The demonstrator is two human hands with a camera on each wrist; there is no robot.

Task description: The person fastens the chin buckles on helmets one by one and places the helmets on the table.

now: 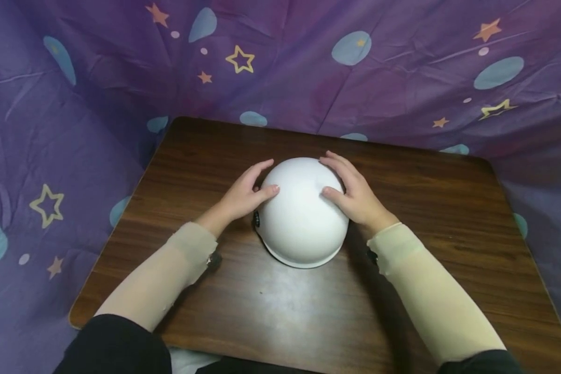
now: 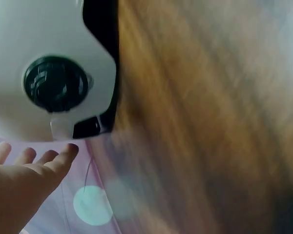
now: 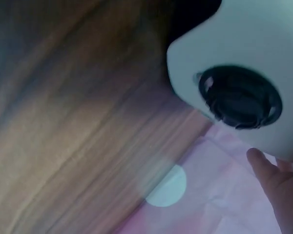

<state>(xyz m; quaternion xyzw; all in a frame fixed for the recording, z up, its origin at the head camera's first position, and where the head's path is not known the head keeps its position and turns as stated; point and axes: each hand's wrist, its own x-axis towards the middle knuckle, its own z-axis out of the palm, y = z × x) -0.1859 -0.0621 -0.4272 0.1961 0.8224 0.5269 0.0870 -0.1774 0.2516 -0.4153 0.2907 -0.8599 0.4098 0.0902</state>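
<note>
A white helmet (image 1: 304, 213) rests dome up on the brown wooden table, between both hands. My left hand (image 1: 245, 192) lies at its far left side, thumb over the shell and the other fingers reaching past the edge. My right hand (image 1: 355, 192) touches the far right side, with its thumb on the dome and fingers along the rear curve. Round black side knobs show on the helmet, one knob (image 2: 56, 84) in the left wrist view and another knob (image 3: 240, 97) in the right wrist view. Fingertips of both hands sit by the shell's rim in the wrist views.
The wooden table (image 1: 449, 234) extends to both sides of the helmet. A purple cloth (image 1: 285, 98) with stars and blue spots hangs behind it and along the sides. Light sleeves cover both forearms, with dark small devices under the wrists.
</note>
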